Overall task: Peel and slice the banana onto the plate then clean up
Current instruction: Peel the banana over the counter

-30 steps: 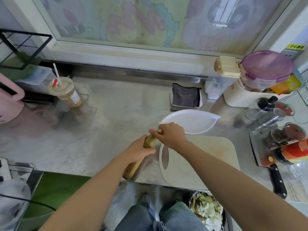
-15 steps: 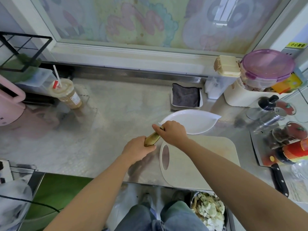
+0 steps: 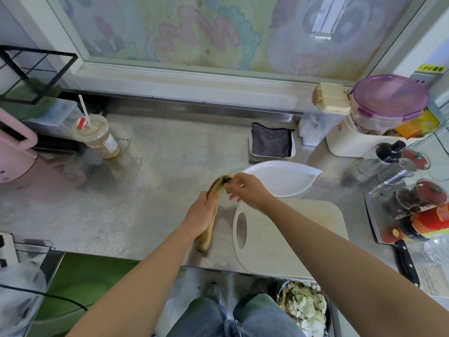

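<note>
- The banana (image 3: 206,239) is just left of the cutting board (image 3: 286,237). It's browned and spotty, and the peel looks unopened.
- The left hand (image 3: 201,214) is wrapped around its middle. The lower end pokes out below the palm, over the surface (image 3: 158,171). Can't tell if it's actually touching down.
- The right hand (image 3: 246,190) reaches across the board's far-left corner and pinches the dark top tip between thumb and fingertips.
- The white leaf-shaped plate (image 3: 291,181) sits right behind the board, touching or nearly touching its far edge.
- A black-handled knife (image 3: 406,262) lies off the board's right side.
- A folded grey cloth (image 3: 271,143) is further back, beyond the plate.
- An iced drink cup (image 3: 97,138) with a straw stands way off to the board's far left.
</note>
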